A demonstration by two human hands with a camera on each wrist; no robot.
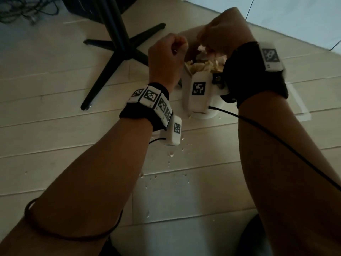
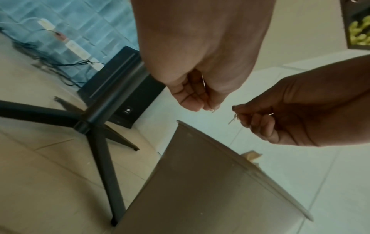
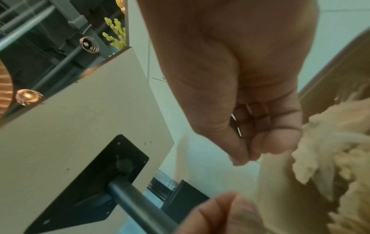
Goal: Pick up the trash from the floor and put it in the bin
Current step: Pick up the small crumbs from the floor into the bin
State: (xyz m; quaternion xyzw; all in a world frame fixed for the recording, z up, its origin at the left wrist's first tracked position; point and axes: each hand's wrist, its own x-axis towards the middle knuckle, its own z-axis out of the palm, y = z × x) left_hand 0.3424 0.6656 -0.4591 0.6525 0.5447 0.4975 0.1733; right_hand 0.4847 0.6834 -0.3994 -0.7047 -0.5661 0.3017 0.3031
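**Straw-coloured scrap pinched over the bin**

Straw-coloured fibre, a thin wisp of trash (image 2: pixel 233 118), hangs from the fingers (image 2: pixel 243 111) of the right hand (image 1: pixel 224 32), pinched at their tips with the remaining fingers curled into the palm. Just left of it, the left hand (image 1: pixel 166 56) has thumb and fingers (image 2: pixel 192 101) drawn together, and a tiny fleck shows at their tips; whether it is gripped I cannot tell. Both hands hover close together, not touching, over the open top of the white bin (image 1: pixel 186 93). Crumpled tan paper (image 1: pixel 201 66) fills the bin up to the rim, directly beneath the right hand. On the pale plank floor (image 1: pixel 55 137), small crumbs (image 1: pixel 171 155) lie scattered on the near side of the bin. To the far left stands a black table base (image 1: pixel 118 50).
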